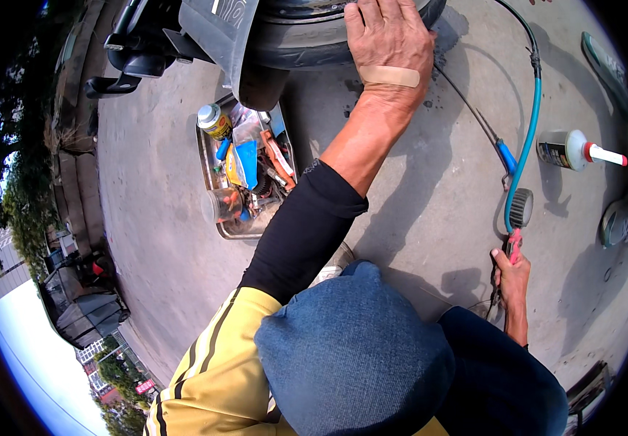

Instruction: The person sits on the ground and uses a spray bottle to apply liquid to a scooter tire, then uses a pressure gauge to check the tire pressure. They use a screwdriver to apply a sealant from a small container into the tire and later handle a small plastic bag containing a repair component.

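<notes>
My left hand (390,43), with a plaster across the wrist, lies on the side of a black tyre (307,51). The thumb is spread from the fingers, whose tips run out of the picture. Low on the right, my right hand (514,280) is closed round a red-handled air gun (515,245). A teal air hose (530,138) runs up from that handle. Just above it a round, dark bristle brush (521,207) lies on the ground. My denim-covered knee (357,356) sits between the two arms.
A metal tray (235,236) holds tools, a jar and packets. A dark mudguard (219,36) hangs beside the tyre. To the right stand a bottle with a red-tipped white nozzle (565,150) and another person's shoes (608,73). A blue-handled tool (506,156) lies near the hose.
</notes>
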`<state>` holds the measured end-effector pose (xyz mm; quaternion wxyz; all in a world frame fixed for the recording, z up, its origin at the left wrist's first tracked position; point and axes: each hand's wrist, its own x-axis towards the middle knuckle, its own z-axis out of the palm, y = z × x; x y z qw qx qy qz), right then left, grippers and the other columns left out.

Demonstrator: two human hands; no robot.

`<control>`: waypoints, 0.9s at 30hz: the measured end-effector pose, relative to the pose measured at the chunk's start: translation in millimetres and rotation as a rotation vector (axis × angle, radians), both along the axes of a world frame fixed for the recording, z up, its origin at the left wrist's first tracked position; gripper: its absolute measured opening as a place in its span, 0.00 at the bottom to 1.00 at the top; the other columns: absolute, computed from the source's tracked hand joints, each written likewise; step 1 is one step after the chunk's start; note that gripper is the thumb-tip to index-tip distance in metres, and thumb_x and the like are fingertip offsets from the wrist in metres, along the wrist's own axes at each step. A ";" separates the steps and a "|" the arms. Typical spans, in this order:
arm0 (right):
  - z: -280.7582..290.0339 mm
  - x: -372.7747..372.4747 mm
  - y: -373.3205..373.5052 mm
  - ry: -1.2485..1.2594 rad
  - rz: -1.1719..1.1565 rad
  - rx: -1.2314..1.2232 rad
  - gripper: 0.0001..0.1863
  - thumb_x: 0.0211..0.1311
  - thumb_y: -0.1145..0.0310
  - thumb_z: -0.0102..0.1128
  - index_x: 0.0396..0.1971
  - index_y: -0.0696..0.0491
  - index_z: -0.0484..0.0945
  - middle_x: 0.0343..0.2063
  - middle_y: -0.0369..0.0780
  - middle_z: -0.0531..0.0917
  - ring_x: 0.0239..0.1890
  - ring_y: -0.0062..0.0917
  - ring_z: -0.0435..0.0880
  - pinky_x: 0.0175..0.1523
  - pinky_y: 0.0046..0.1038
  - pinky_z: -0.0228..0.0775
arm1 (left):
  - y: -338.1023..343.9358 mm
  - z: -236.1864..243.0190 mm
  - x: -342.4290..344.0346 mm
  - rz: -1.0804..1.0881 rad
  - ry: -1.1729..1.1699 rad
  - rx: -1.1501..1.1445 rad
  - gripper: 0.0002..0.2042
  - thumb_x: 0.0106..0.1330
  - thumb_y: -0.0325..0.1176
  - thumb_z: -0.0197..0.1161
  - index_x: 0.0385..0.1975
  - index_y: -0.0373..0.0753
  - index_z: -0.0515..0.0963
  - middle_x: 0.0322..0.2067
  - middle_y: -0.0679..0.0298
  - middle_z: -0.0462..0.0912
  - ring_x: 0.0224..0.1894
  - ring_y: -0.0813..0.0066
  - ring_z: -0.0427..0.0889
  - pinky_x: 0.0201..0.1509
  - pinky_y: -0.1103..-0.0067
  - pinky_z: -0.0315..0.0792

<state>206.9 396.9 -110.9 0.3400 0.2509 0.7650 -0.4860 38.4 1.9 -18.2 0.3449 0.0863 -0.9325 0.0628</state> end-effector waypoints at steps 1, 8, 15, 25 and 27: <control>0.0 0.3 0.6 0.002 0.005 0.003 0.17 0.67 0.68 0.73 0.25 0.48 0.70 0.13 0.31 0.73 0.11 0.16 0.68 0.18 0.23 0.59 | 0.2 -0.3 0.1 -0.001 -0.002 0.001 0.39 0.53 0.47 0.80 0.62 0.27 0.77 0.54 0.51 0.82 0.56 0.56 0.79 0.68 0.61 0.70; -1.9 0.5 1.9 -0.001 0.000 -0.025 0.17 0.67 0.67 0.73 0.25 0.48 0.71 0.14 0.31 0.73 0.11 0.16 0.69 0.18 0.23 0.59 | -0.5 -2.3 0.1 -0.008 0.006 0.003 0.39 0.53 0.47 0.80 0.62 0.27 0.77 0.54 0.51 0.81 0.56 0.55 0.78 0.68 0.61 0.70; -2.2 1.2 2.9 0.000 -0.004 -0.020 0.16 0.67 0.68 0.73 0.26 0.48 0.71 0.14 0.31 0.73 0.11 0.16 0.69 0.18 0.23 0.60 | 0.1 -2.2 0.9 -0.017 -0.014 0.038 0.40 0.53 0.46 0.80 0.63 0.27 0.77 0.55 0.50 0.81 0.58 0.54 0.78 0.69 0.60 0.69; 1.0 -0.5 -1.1 -0.017 -0.026 -0.040 0.14 0.67 0.69 0.73 0.28 0.50 0.73 0.14 0.32 0.73 0.11 0.16 0.68 0.18 0.24 0.58 | -0.8 -2.3 6.3 -0.007 -0.045 0.025 0.40 0.55 0.47 0.79 0.65 0.27 0.76 0.58 0.48 0.81 0.61 0.53 0.77 0.71 0.59 0.68; -0.1 -0.4 1.2 -0.010 -0.022 -0.038 0.14 0.67 0.69 0.73 0.28 0.51 0.73 0.14 0.31 0.73 0.11 0.16 0.68 0.18 0.24 0.58 | 0.0 -5.5 4.0 0.010 -0.054 0.018 0.41 0.54 0.47 0.79 0.65 0.28 0.76 0.59 0.48 0.81 0.62 0.52 0.77 0.72 0.59 0.68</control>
